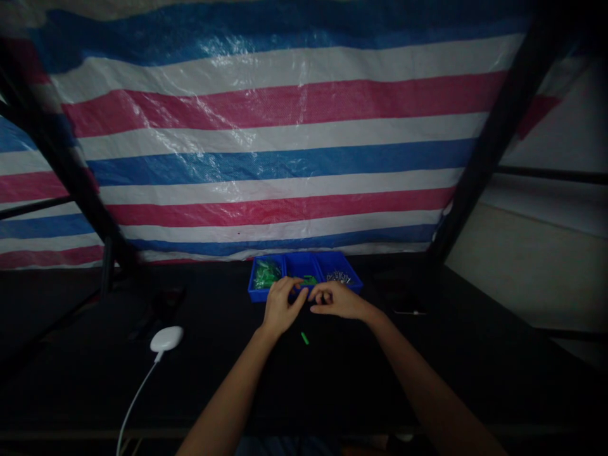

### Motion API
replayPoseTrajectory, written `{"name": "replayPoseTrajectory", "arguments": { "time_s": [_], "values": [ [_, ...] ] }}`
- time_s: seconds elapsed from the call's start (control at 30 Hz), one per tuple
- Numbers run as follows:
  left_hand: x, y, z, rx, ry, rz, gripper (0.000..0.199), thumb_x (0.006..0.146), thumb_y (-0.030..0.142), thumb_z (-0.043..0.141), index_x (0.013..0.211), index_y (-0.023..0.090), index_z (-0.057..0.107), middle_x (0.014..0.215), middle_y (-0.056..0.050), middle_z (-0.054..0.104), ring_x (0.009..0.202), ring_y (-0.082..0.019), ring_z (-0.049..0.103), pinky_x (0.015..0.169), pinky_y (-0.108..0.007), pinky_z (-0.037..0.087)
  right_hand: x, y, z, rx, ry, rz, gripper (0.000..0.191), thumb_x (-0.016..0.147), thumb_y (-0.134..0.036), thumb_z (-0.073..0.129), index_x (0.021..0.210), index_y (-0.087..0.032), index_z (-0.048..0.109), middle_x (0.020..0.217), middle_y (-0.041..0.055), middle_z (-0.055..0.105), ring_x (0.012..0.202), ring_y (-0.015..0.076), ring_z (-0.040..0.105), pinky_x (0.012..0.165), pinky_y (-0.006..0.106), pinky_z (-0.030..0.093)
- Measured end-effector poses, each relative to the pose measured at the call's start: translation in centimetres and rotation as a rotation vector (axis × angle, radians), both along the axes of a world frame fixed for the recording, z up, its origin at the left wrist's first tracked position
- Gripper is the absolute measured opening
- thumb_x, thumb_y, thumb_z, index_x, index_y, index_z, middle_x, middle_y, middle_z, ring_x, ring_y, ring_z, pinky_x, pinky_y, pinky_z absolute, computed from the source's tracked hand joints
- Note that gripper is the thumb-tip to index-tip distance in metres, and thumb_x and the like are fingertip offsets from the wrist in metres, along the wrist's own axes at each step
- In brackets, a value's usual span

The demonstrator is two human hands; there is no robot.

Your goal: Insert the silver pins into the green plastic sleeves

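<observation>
Peg (pixel 304 338) bodyward, between left hand (pixel 284 305) and right hand (pixel 338 300), long axis roughly fore-aft; left thumb, fingers parted; right curled, hold unclear.

Left hand (pixel 282 304): bare, with slim fingers, as far as my dim feed shows.
Right hand (pixel 337 299): bare too, and I see the same slim build.
Left forearm (pixel 228 392): uncovered, narrowing towards the wrist.
Right forearm (pixel 422 380): uncovered, tapering likewise.
Bluish cloth (pixel 285 446): low in my view, too dark to tell the garment.
</observation>
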State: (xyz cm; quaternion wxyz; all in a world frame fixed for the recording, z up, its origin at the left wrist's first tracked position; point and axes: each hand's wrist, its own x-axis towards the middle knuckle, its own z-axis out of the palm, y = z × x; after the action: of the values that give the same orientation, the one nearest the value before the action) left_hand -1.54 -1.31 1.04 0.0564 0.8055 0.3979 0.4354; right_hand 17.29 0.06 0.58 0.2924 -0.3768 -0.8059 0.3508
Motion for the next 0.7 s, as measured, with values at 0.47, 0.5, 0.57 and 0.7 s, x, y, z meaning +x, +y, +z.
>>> {"name": "replayPoseTrajectory", "arguments": {
  "time_s": [0.47,0.5,0.57,0.7],
  "values": [
    [-0.4,0.6,-0.3,0.03,-0.138,0.124,0.016,0.088,0.028,0.045,0.094,0.019,0.057,0.084,-0.003,0.06,0.077,-0.016,0.055,0.076,-0.032,0.04,-2.4,-1.8,-0.3,-0.028,-0.289,0.215,0.037,0.064,-0.042,0.07,0.094,-0.02,0.069,0.069,-0.0018,0.063,0.056,0.0097,0.055,0.048,0.018,0.034],
    [-0.4,0.6,-0.4,0.028,-0.138,0.122,0.017,0.088,0.028,0.045,0.094,0.019,0.057,0.084,-0.003,0.06,0.078,-0.016,0.055,0.077,-0.031,0.04,-2.5,-1.8,-0.4,-0.026,-0.291,0.216,0.038,0.063,-0.043,0.071,0.093,-0.02,0.069,0.068,-0.0018,0.063,0.056,0.0097,0.055,0.048,0.019,0.034],
    [-0.4,0.6,-0.3,0.026,-0.136,0.119,0.016,0.089,0.028,0.044,0.094,0.019,0.057,0.083,-0.003,0.059,0.078,-0.016,0.055,0.077,-0.031,0.04,-2.8,-2.0,-0.4,0.001,-0.296,0.213,0.037,0.061,-0.045,0.072,0.089,-0.02,0.069,0.069,-0.002,0.063,0.057,0.0097,0.055,0.049,0.019,0.034],
    [-0.4,0.5,-0.2,0.023,-0.123,0.112,0.016,0.089,0.027,0.044,0.094,0.019,0.057,0.083,-0.003,0.059,0.078,-0.016,0.055,0.077,-0.031,0.039,-3.1,-2.1,-0.3,0.077,-0.285,0.195,0.034,0.062,-0.044,0.072,0.085,-0.02,0.069,0.074,-0.001,0.063,0.062,0.0103,0.056,0.052,0.019,0.036]
  ]
}}
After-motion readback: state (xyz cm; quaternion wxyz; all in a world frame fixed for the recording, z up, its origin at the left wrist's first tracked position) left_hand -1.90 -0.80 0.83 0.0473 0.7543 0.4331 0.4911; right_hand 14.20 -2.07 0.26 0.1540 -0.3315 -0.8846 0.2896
